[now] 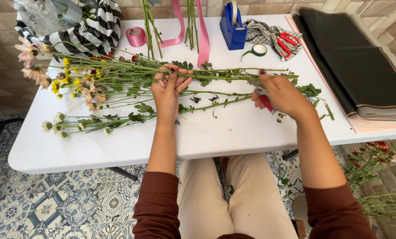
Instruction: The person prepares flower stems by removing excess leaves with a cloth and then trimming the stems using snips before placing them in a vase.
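Observation:
A bunch of long green flower stems (224,73) lies sideways across the white table (233,132), with pink, yellow and white blooms (74,84) at the left end. My left hand (169,88) grips the stems near their middle, fingers curled over them. My right hand (279,95) holds red-handled pruning shears (263,98) at the stems' right ends. Cut leaves and stem bits (310,90) lie around the right hand.
At the back stand a blue tape dispenser (233,24), a green floral tape roll (257,49), red scissors (287,42) on a checked cloth, a pink ribbon roll (136,36) and striped wrapping (91,26). Black and pink paper sheets (357,62) lie at the right. More flowers (374,159) sit below the table's right.

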